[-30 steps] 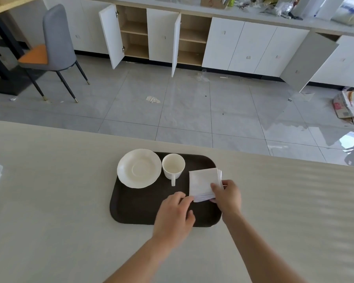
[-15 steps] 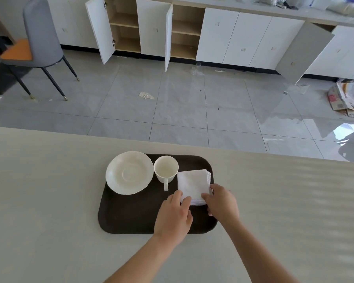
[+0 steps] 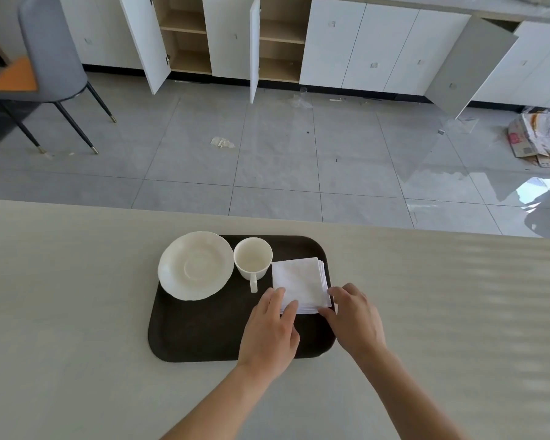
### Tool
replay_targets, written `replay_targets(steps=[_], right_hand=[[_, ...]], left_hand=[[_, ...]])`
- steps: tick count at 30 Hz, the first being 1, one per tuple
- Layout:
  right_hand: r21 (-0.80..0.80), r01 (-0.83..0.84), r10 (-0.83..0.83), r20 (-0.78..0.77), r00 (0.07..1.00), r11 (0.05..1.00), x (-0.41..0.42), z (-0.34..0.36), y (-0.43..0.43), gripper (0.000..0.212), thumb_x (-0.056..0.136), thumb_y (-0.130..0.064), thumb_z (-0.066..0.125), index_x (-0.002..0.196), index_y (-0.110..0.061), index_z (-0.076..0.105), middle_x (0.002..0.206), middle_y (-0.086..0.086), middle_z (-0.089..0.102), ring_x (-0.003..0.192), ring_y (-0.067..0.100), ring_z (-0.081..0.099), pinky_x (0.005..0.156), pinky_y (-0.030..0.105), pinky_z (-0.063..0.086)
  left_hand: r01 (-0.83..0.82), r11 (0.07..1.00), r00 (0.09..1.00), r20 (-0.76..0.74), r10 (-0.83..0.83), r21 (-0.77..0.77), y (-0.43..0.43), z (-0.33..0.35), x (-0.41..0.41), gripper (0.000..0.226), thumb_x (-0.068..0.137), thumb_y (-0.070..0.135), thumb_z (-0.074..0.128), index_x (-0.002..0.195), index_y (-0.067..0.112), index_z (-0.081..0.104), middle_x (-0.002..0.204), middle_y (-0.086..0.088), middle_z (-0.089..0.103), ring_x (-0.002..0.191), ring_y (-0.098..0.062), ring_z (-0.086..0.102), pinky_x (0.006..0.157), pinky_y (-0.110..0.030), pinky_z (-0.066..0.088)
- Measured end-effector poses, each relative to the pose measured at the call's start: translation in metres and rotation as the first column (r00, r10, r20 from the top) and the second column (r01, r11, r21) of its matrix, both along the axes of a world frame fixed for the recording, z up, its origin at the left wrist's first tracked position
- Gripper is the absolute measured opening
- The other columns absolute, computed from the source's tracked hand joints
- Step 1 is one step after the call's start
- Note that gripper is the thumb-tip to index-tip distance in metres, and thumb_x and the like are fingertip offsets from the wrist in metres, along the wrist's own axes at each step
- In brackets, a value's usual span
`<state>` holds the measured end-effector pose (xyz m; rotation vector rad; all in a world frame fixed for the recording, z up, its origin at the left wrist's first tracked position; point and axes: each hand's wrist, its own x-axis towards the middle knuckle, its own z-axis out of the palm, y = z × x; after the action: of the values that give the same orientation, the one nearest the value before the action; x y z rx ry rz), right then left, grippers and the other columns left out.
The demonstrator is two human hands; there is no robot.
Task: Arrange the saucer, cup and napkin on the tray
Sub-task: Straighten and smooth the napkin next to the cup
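A saucer (image 3: 196, 266), an empty cup (image 3: 253, 258) and a folded napkin (image 3: 299, 282) are held by the dark tray (image 3: 197, 331); the napkin's near corners are touched by the left hand (image 3: 269, 331) and right hand (image 3: 354, 317), fingers loosely extended.

Dark tray (image 3: 204, 331): white saucer (image 3: 196, 265) left, empty cup (image 3: 253, 258) mid, folded napkin (image 3: 299, 282) right.

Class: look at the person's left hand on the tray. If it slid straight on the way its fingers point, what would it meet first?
The left hand points away and slightly right; its fingertips already touch the napkin, so probably that.
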<state>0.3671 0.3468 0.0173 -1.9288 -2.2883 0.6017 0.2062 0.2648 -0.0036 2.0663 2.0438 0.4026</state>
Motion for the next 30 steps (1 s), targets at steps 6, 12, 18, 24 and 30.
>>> replay_targets(steps=[6, 12, 18, 24, 30], right_hand=[[0.044, -0.067, 0.064, 0.075, 0.995, 0.997, -0.005, -0.007, 0.0, 0.019, 0.088, -0.027, 0.063, 0.081, -0.01, 0.061, 0.082, -0.002, 0.049, 0.087, 0.022, 0.052, 0.06, 0.032, 0.045], [0.065, -0.102, 0.103, -0.017, 0.994, 0.993, -0.003, -0.008, 0.001, 0.033, 0.084, -0.027, 0.073, 0.113, -0.014, 0.063, 0.1, 0.003, 0.059, 0.101, 0.025, 0.056, 0.073, 0.035, 0.05], [0.138, -0.265, 0.263, 0.03, 0.964, 0.954, 0.0, -0.011, 0.0, 0.034, 0.078, -0.013, 0.075, 0.11, -0.021, 0.065, 0.1, -0.002, 0.059, 0.093, 0.024, 0.052, 0.058, 0.038, 0.052], [0.216, -0.3, 0.288, 0.083, 0.954, 0.929, 0.0, -0.013, 0.009, 0.023, 0.071, -0.013, 0.079, 0.088, -0.021, 0.067, 0.086, -0.003, 0.058, 0.078, 0.024, 0.054, 0.042, 0.028, 0.04], [0.235, -0.261, 0.253, 0.063, 0.965, 0.937, -0.003, -0.015, 0.014, 0.021, 0.072, -0.011, 0.077, 0.088, -0.021, 0.067, 0.086, -0.003, 0.058, 0.078, 0.024, 0.054, 0.041, 0.031, 0.045]], left_hand=[[0.078, 0.996, 0.988, -0.138, -0.073, 0.032, 0.008, 0.007, -0.003, 0.021, 0.08, 0.015, 0.066, 0.101, 0.016, 0.067, 0.096, -0.007, 0.064, 0.093, -0.026, 0.063, 0.07, -0.033, 0.056], [0.123, 0.992, 0.923, -0.365, -0.123, -0.023, 0.022, 0.023, -0.008, 0.026, 0.056, 0.001, 0.074, 0.066, 0.015, 0.055, 0.067, -0.003, 0.05, 0.047, -0.017, 0.041, 0.044, -0.03, 0.033], [0.123, 0.989, 0.92, -0.363, -0.146, -0.086, 0.025, 0.022, -0.012, 0.028, 0.059, 0.008, 0.082, 0.07, 0.015, 0.057, 0.07, -0.004, 0.053, 0.046, -0.017, 0.043, 0.043, -0.028, 0.034], [0.111, 0.991, 0.908, -0.398, -0.131, -0.074, 0.03, 0.022, -0.01, 0.028, 0.059, 0.007, 0.082, 0.072, 0.014, 0.059, 0.072, -0.005, 0.053, 0.059, -0.019, 0.047, 0.042, -0.03, 0.039], [0.109, 0.99, 0.889, -0.438, -0.135, -0.086, 0.036, 0.024, -0.007, 0.029, 0.058, 0.007, 0.081, 0.077, 0.013, 0.06, 0.075, -0.006, 0.054, 0.065, -0.02, 0.049, 0.043, -0.029, 0.038]])
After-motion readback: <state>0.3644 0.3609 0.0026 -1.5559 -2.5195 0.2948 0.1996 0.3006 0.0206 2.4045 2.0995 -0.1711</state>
